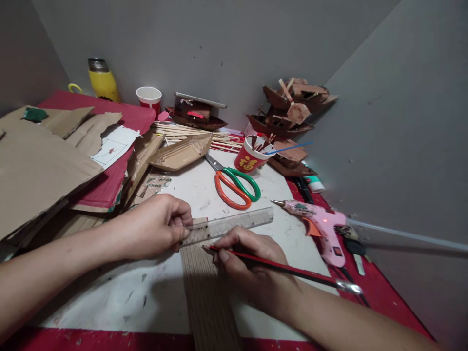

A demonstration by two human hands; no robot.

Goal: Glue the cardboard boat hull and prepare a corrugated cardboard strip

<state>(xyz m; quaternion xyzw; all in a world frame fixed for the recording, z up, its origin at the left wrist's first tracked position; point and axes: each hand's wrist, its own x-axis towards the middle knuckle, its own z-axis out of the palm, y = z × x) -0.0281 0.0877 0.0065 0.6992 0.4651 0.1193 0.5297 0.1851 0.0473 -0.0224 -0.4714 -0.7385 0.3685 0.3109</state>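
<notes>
My left hand (161, 226) pinches the left end of a clear ruler (237, 222), which lies slantwise across a brown strip of ribbed cardboard (208, 292). In my right hand (252, 263) is a red and black pencil (285, 267), its tip at the cardboard just below the ruler's edge. The strip runs toward me over a white board (161, 297), and its far end shows beyond the ruler. Scissors (234, 187) with one orange and one green handle lie behind the ruler, blades pointing away to the left.
A pink glue gun (321, 224) lies at right. Behind stand a red-and-white paper cup (248, 158), cardboard boats (288, 107), an unpainted boat hull (183, 153) and thin sticks (175, 131). Cardboard sheets (44, 165) pile up at left, near a yellow bottle (102, 83).
</notes>
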